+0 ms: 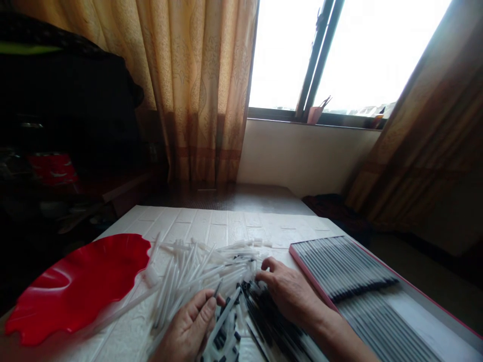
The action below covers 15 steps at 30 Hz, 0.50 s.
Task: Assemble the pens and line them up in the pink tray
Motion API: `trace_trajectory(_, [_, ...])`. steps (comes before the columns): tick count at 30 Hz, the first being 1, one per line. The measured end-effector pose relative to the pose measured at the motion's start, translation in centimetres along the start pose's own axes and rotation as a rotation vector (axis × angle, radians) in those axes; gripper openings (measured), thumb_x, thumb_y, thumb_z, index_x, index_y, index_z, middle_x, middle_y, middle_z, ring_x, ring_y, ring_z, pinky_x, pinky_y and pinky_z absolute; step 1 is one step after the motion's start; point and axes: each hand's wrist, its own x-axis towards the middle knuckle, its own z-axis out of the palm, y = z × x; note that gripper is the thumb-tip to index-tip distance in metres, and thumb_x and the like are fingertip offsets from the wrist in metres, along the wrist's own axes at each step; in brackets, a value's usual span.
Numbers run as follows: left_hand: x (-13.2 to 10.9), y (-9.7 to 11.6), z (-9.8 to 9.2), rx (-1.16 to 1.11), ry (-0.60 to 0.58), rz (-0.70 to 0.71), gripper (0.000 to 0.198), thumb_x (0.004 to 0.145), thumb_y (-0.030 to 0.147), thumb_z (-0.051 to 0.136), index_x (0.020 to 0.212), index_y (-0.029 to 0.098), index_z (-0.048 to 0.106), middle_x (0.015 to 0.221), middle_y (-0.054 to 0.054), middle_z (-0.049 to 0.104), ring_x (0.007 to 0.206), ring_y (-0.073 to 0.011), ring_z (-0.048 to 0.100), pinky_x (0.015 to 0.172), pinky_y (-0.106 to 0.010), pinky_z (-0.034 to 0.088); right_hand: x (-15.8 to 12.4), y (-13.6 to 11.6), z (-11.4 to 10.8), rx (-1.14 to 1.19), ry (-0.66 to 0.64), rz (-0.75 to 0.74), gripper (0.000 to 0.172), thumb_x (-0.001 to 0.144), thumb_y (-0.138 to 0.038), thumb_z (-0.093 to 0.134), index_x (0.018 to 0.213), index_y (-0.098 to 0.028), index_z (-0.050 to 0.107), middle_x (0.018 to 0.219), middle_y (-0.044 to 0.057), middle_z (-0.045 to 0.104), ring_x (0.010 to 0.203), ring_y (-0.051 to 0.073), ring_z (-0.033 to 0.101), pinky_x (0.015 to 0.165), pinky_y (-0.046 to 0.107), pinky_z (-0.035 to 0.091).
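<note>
My left hand (194, 322) is closed, with a thin dark rod (218, 287) pinched between thumb and forefinger, its narrow end pointing up. My right hand (281, 284) reaches over the middle of a pile, its fingers bent and apart near the small clear pieces. Translucent plastic tubes (188, 269) lie heaped beyond and to the left of my hands. Beneath my right hand and wrist spreads a bundle of long thin black rods (269, 319). Short black-ended pieces (226, 329) lie between my hands. No object shows clearly in my right fingers.
A red wavy-rimmed plastic dish (85, 286) stands at the left. To the right, a pink-edged shallow box (315, 279) holds rows of dark-ended sticks (343, 266). The white brick-patterned tabletop (211, 221) extends toward the window, where a pink cup (314, 114) stands on the sill.
</note>
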Motion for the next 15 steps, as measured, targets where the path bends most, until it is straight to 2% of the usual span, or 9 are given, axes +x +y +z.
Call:
trace_trajectory(4, [0.3, -0.2, -0.7, 0.008, -0.086, 0.020, 0.061, 0.077, 0.079, 0.059, 0.091, 0.020, 0.063, 0.048, 0.012, 0.026, 0.039, -0.0053, 0.017, 0.034, -0.014, 0.011, -0.2, 0.2, 0.3, 0.008, 0.004, 0.007, 0.028, 0.082, -0.001, 0.057, 0.090, -0.022, 0.073, 0.106, 0.009, 0.068, 0.082, 0.022, 0.066, 0.070, 0.027, 0.047])
trace_trajectory(8, [-0.1, -0.4, -0.8, 0.203, -0.037, 0.161, 0.055, 0.085, 0.073, 0.055, 0.091, 0.021, 0.071, 0.054, 0.007, 0.041, 0.045, -0.0087, 0.036, 0.039, -0.015, 0.029, -0.8, 0.2, 0.1, 0.292, 0.096, -0.006, 0.016, 0.091, -0.011, 0.054, 0.094, -0.020, 0.067, 0.102, 0.008, 0.068, 0.086, 0.021, 0.065, 0.076, 0.031, 0.050])
trace_trajectory(12, [-0.6, -0.3, -1.0, 0.393, -0.053, 0.247, 0.048, 0.093, 0.064, 0.050, 0.097, 0.023, 0.075, 0.061, 0.003, 0.057, 0.056, -0.0123, 0.052, 0.054, -0.017, 0.044, -1.7, -0.7, 0.6, 0.572, 0.128, -0.030, 0.011, 0.093, -0.016, 0.052, 0.092, -0.021, 0.063, 0.085, 0.003, 0.069, 0.077, 0.018, 0.065, 0.070, 0.027, 0.050])
trace_trajectory(15, [-0.6, -0.2, -1.4, 0.491, -0.142, 0.269, 0.043, 0.098, 0.056, 0.047, 0.104, 0.023, 0.074, 0.075, 0.000, 0.068, 0.067, -0.0152, 0.062, 0.063, -0.019, 0.049, -2.3, -1.4, 1.3, 0.689, 0.143, -0.070, 0.019, 0.093, -0.018, 0.051, 0.106, -0.022, 0.064, 0.091, 0.004, 0.071, 0.079, 0.017, 0.066, 0.072, 0.027, 0.051])
